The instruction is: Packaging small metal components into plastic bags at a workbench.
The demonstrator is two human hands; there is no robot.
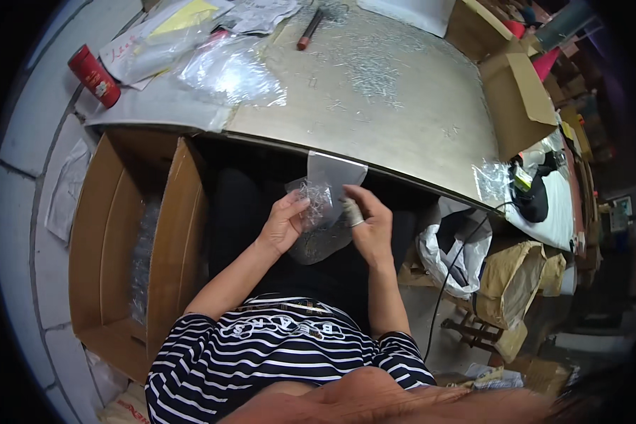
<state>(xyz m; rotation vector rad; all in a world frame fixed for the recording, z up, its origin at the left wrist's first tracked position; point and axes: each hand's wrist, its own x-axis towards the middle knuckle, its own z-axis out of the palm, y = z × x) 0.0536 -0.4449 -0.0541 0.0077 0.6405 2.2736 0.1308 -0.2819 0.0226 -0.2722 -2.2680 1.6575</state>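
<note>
My left hand (283, 225) is closed on the side of a clear plastic bag (316, 203) with a tangle of small, thin metal pieces showing through it. Just right of the bag is my right hand (373, 225), its fingers half bent and a little apart, with a pale wrap (352, 211) around one finger. Nothing shows clearly between those fingers. A whitish plastic sheet or flap (338, 169) rises behind the bag at the table's front edge. Below the bag, another clear plastic piece (319, 245) lies over my dark lap.
Small metal pins (374, 74) are scattered across the table (297, 124), near a dark red-tipped rod (309, 32). A red can (94, 76) and plastic bags (233, 71) are at left. Cardboard boxes stand at left (113, 233) and back right (519, 99); a white sack (459, 275) hangs right.
</note>
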